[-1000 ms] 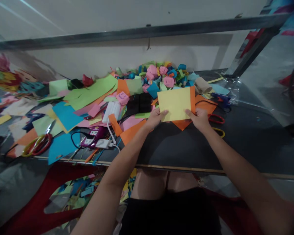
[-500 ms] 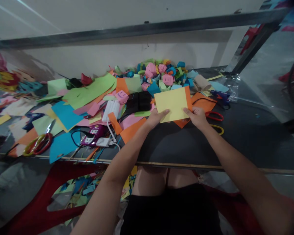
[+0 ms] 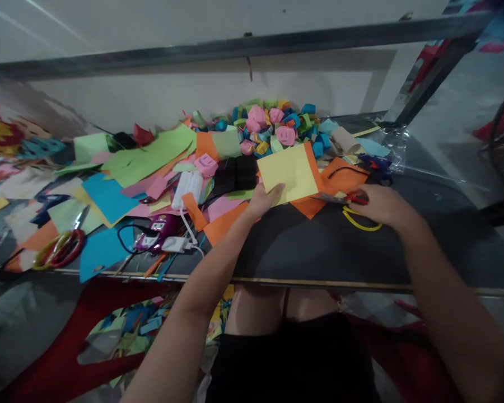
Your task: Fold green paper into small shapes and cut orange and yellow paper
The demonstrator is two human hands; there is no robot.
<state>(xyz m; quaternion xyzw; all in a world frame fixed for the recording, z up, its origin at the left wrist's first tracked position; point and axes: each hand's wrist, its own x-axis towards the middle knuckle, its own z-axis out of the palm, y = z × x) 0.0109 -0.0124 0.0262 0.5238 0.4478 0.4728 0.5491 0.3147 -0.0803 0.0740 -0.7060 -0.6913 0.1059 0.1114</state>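
My left hand (image 3: 265,200) is closed on the lower left edge of a yellow paper sheet (image 3: 288,172), thumb on top. An orange sheet (image 3: 314,167) shows behind it along the right edge. The papers are held tilted above the table. To the right, my right hand (image 3: 378,204) has its fingers closed round the red handle of a pair of scissors (image 3: 363,224). The yellow handle loop hangs toward me, and the blades point left, close to the lower right corner of the sheets. More orange paper (image 3: 344,174) lies behind the scissors.
Small folded paper shapes (image 3: 285,135) are heaped by the wall. Coloured sheets (image 3: 151,157), a white power strip (image 3: 187,189), a purple socket block (image 3: 157,229) and a second pair of scissors (image 3: 63,249) lie leftward. A blue glue gun (image 3: 378,165) is at right.
My right hand has let go of the sheets' right side, moved right and taken hold of the scissors. The sheets, now in my left hand alone, have shifted slightly left.
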